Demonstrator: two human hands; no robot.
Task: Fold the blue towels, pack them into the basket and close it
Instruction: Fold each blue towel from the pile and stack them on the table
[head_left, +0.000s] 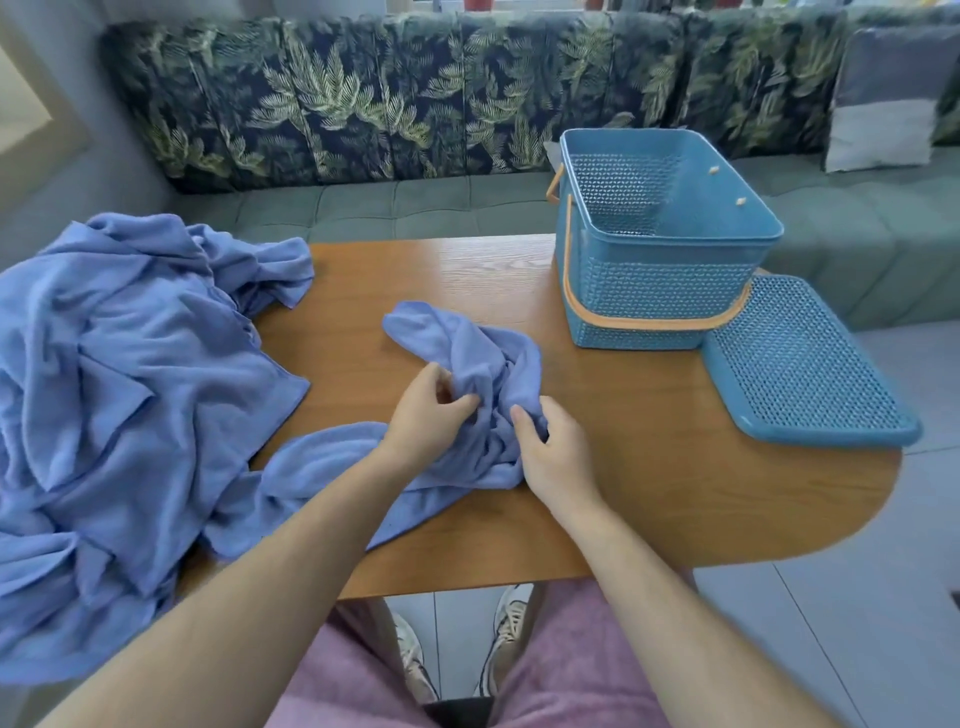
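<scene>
A crumpled blue towel lies in the middle of the wooden table. My left hand pinches a fold of it between thumb and fingers. My right hand grips the bunched cloth just to the right. A big heap of blue towels covers the table's left end and hangs over its edge. The blue perforated basket stands open and empty at the back right, its orange handle lowered around the walls. Its blue lid lies flat to the right of it.
A green sofa with a leaf-print backrest runs behind the table, with a grey cushion at the right. The table's rounded right end overhangs a tiled floor. My legs and shoes show under the near edge.
</scene>
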